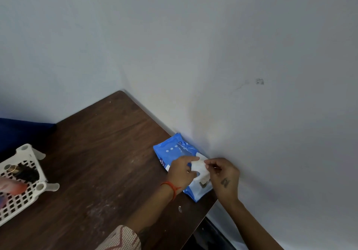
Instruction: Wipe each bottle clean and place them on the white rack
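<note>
A blue pack of wet wipes [175, 149] lies on the brown table [100, 152] against the wall. Over it, my left hand [181, 172] and my right hand [224, 178] both pinch a white wipe [200, 169] that comes out of the pack. The white rack [25, 195] stands at the table's left edge. On it lie a dark bottle with a gold neck [25, 173] and a blurred pink and orange bottle [11, 187]. The rack's left part is cut off by the frame.
A pale wall [251, 75] runs along the table's right side and back. Something dark blue [19, 131] sits behind the rack at the left. A small white scrap [179, 208] lies near the table's front edge.
</note>
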`<control>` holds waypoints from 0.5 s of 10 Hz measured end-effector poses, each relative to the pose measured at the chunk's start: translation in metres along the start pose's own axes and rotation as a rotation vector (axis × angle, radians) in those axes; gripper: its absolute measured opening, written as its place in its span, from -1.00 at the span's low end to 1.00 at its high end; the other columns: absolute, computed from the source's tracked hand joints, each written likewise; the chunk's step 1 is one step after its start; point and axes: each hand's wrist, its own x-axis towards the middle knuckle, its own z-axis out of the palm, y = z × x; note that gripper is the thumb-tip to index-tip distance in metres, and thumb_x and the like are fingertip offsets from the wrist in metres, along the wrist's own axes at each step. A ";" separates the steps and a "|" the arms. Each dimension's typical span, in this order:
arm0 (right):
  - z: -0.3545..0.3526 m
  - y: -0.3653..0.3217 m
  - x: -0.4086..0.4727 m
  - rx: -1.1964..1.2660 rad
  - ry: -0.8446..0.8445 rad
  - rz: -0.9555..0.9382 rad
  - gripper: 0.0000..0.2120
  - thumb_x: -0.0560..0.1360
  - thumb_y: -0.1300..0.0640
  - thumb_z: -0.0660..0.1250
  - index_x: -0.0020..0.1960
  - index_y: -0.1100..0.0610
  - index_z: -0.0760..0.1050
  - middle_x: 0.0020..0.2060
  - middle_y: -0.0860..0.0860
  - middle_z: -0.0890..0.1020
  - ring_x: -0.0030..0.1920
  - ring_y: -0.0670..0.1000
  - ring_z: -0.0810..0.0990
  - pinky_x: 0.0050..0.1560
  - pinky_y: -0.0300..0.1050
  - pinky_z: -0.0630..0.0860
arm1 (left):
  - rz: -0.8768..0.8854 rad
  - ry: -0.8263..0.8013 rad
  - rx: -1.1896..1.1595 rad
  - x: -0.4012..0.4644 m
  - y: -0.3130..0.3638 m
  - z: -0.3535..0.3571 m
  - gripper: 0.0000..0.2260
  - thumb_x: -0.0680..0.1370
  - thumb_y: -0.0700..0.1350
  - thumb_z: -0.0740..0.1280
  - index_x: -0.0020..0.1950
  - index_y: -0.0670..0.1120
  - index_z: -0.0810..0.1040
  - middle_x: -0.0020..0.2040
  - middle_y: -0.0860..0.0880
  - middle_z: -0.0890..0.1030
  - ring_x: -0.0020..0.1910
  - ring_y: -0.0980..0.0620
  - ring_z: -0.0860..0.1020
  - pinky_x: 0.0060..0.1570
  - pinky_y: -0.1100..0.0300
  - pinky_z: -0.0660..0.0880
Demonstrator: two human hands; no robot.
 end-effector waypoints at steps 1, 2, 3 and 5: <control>0.005 0.004 0.001 -0.130 -0.001 -0.078 -0.87 0.38 0.38 0.42 -0.18 0.18 0.63 -0.25 0.02 0.65 -0.25 -0.09 0.58 -0.13 -0.20 0.56 | 0.030 0.019 0.056 0.002 -0.003 0.002 -0.57 0.41 -0.27 0.46 0.26 -0.08 0.52 0.13 -0.03 0.49 -0.11 0.07 0.52 -0.09 0.40 0.48; 0.005 0.005 0.000 -0.199 -0.015 -0.138 -0.90 0.39 0.36 0.42 -0.14 0.21 0.64 -0.23 0.08 0.67 -0.26 -0.03 0.60 -0.10 -0.20 0.53 | 0.086 0.061 0.097 0.001 -0.005 -0.002 -0.60 0.41 -0.22 0.47 0.24 -0.08 0.54 0.09 0.01 0.47 -0.03 0.10 0.50 -0.05 0.43 0.43; 0.005 0.001 0.000 -0.295 0.000 -0.241 -0.92 0.39 0.31 0.42 -0.12 0.22 0.63 -0.24 0.10 0.67 -0.27 0.06 0.64 -0.10 -0.17 0.52 | 0.142 0.111 0.168 -0.002 -0.009 -0.006 -0.65 0.44 -0.14 0.46 0.21 -0.10 0.55 0.17 -0.03 0.53 0.16 0.02 0.48 0.15 0.32 0.38; 0.007 -0.016 0.001 -0.343 0.048 -0.393 -0.61 0.53 0.02 0.11 0.03 0.25 0.60 -0.08 0.12 0.67 -0.09 0.09 0.65 0.07 -0.22 0.46 | 0.246 0.252 0.257 -0.011 -0.008 -0.021 -0.57 0.57 -0.08 0.29 0.43 -0.09 0.34 0.41 -0.05 0.37 0.43 0.00 0.29 0.39 0.23 0.23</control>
